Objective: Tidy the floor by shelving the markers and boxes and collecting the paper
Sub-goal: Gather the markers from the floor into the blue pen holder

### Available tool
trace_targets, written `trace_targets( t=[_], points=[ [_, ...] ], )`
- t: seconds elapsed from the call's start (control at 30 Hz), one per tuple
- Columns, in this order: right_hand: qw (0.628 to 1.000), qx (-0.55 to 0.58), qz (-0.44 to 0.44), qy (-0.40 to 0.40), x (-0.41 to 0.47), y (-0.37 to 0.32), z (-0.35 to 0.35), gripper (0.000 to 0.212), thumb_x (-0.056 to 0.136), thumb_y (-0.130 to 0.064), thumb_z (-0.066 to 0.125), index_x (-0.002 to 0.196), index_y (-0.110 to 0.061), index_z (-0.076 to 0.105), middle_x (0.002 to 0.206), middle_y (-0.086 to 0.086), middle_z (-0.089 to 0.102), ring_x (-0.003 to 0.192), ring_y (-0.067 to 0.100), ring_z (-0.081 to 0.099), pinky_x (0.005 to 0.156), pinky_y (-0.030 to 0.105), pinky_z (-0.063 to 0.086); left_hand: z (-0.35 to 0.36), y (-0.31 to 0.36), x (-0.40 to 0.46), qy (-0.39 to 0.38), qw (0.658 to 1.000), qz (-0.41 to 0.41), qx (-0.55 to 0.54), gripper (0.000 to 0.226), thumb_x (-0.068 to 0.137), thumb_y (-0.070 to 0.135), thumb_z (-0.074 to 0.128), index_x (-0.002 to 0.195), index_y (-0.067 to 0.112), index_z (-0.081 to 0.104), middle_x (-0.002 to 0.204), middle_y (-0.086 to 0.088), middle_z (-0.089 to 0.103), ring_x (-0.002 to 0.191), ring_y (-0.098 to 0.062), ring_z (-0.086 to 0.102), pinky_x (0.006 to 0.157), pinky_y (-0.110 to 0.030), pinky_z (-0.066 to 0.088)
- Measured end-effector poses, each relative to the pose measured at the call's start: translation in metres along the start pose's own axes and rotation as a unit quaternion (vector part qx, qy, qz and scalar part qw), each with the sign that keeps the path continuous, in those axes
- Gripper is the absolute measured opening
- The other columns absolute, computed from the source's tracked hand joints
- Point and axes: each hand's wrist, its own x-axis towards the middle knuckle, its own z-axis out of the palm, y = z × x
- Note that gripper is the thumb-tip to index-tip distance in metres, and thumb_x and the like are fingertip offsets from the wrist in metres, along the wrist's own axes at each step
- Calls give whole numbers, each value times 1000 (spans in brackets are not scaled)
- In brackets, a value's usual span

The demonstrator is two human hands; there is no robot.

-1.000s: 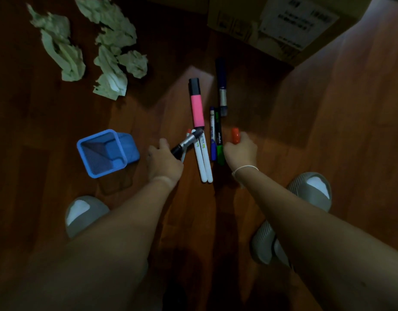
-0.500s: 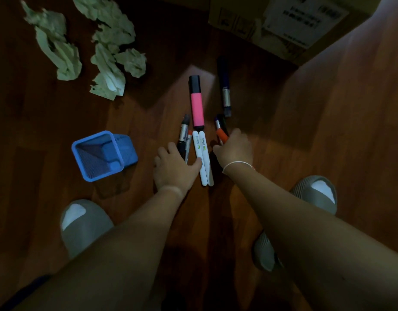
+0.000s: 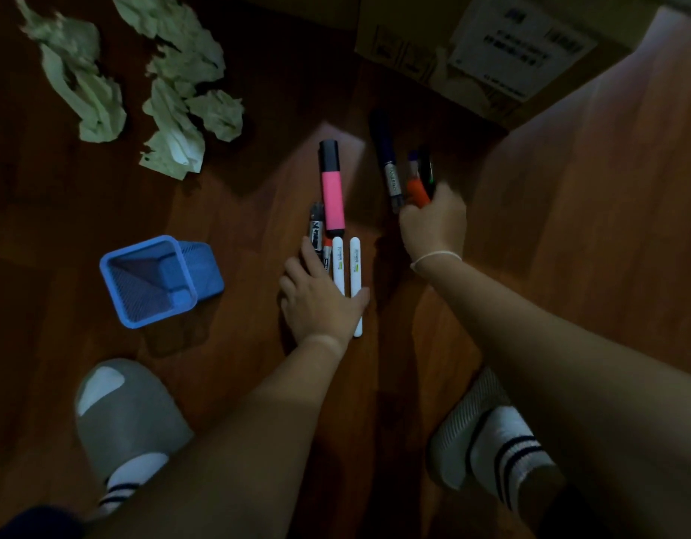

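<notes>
A pink highlighter (image 3: 331, 188) lies on the wooden floor. Below it two white markers (image 3: 354, 270) lie side by side, with a black and silver marker (image 3: 315, 232) to their left. My left hand (image 3: 319, 301) rests flat over the lower ends of these markers, fingers apart. My right hand (image 3: 434, 223) is closed on a bunch of markers, among them an orange-capped one (image 3: 417, 190), a blue one and a green one. A dark blue marker (image 3: 386, 161) lies just left of that hand. Crumpled paper (image 3: 172, 91) lies at the upper left.
A blue mesh pen holder (image 3: 157, 282) stands left of my left hand. A cardboard box (image 3: 487, 48) with a white label sits at the top right. My feet in grey slippers (image 3: 122, 414) are at the bottom on both sides.
My right hand has lifted its bunch of markers up and to the right, beside the dark blue marker. My left hand has laid the black marker down and now lies flat over the markers.
</notes>
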Motion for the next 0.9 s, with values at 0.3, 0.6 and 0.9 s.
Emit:
trace_targets(
  t=[0.3,0.6,0.9],
  points=[
    [991,-127,-20,-45,32,-7,18,50,94,-24,51,139,-10,37,135,17,49,121,34,49,91,35,42,3,-1,8,-13,999,-33,-37,68,81,18,61,140,13,27,131,-17,40,117,-36,45,97,-42,42],
    [999,-40,-5,-6,31,-39,41,53,91,-40,52,134,-11,42,129,13,55,117,29,54,90,35,43,-21,-16,27,-27,992,-18,-123,37,86,9,56,120,2,42,110,-21,60,95,-36,61,75,-38,49],
    [997,8,58,-54,35,-52,39,48,87,-31,61,130,-11,50,129,12,57,114,28,58,89,36,50,-67,-15,47,-3,977,-52,-206,40,90,15,54,127,3,41,115,-19,60,91,-30,59,65,-23,35]
  ],
)
